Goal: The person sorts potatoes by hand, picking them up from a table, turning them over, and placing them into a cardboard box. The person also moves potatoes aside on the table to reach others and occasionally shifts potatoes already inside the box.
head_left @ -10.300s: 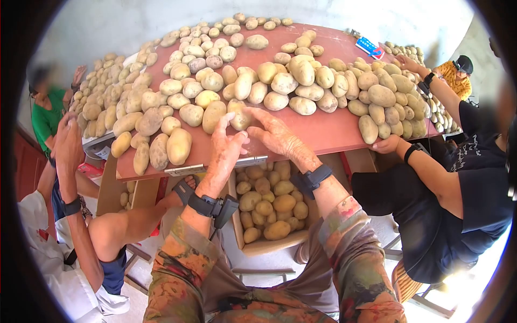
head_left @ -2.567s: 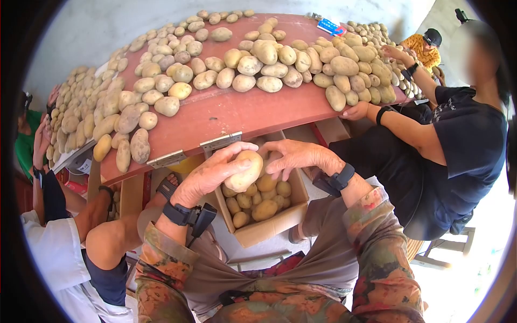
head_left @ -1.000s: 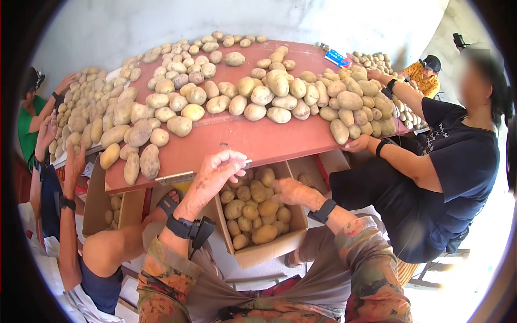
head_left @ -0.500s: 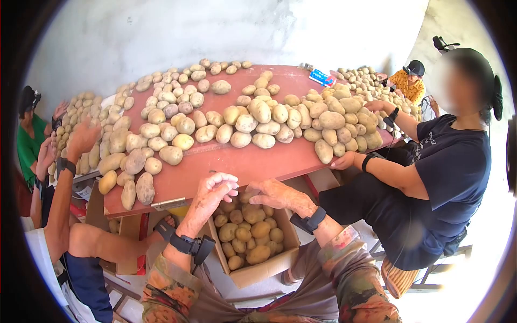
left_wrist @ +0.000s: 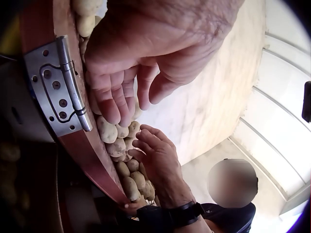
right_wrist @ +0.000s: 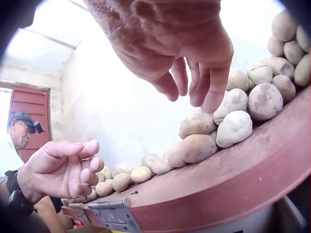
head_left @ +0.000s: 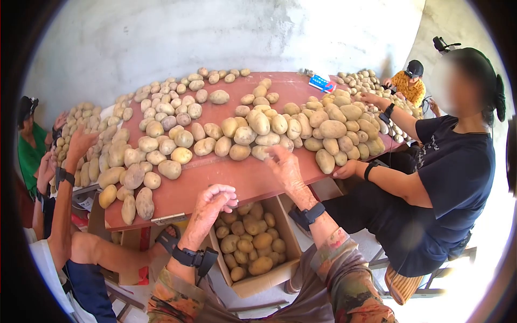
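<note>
My left hand [head_left: 212, 207] hovers by the table's front edge, fingers loosely bent and nothing in them. In the left wrist view, the fingers [left_wrist: 114, 107] curl downward with a gap to the thumb. My right hand [head_left: 285, 168] reaches over the red table [head_left: 237, 180], its fingertips right at a pale potato [head_left: 260, 153] in the front row. The right wrist view shows these fingers [right_wrist: 214, 90] hanging slightly bent, just above a potato [right_wrist: 234, 128], holding nothing. Below the edge stands a cardboard box [head_left: 291, 237] with many potatoes [head_left: 261, 265] in it.
A long heap of potatoes [head_left: 332, 129] spreads across the table. A metal hinge [left_wrist: 58, 87] is on the front edge. On the right sits a person in black [head_left: 452, 161], hands at the heap; another person's raised arm [head_left: 64, 199] is on the left. A blue-and-white packet [head_left: 322, 83] lies at the back.
The potato seen in my left hand earlier is gone from it. My right hand has moved up from over the box to the front potatoes; the left hand stays nearly still.
</note>
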Tool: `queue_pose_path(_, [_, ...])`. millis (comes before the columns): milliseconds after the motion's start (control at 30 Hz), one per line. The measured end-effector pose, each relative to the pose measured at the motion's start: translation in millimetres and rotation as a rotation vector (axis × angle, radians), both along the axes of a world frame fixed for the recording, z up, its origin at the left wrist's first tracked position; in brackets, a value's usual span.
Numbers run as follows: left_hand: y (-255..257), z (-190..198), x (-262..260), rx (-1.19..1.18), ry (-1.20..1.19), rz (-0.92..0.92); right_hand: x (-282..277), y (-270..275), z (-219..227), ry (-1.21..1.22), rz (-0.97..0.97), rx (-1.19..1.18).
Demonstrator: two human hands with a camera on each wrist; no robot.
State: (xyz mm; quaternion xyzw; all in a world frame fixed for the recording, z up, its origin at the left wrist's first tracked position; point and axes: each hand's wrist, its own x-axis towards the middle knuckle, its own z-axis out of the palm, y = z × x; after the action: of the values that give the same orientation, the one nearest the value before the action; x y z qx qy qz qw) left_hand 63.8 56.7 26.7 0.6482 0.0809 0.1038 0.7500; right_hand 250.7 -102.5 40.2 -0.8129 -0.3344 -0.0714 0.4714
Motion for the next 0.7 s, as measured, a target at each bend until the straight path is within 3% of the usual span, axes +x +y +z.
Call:
queue_pose_path(267, [-11, -7, 16, 0.018, 0.010, -0.040, 36, 10, 4, -0.328, -0.249, -0.076])
queue_pose_path(700, [-10, 2, 9, 0.080, 0.106, -0.034, 80, 24, 0, -0.390, -0.227, -0.327])
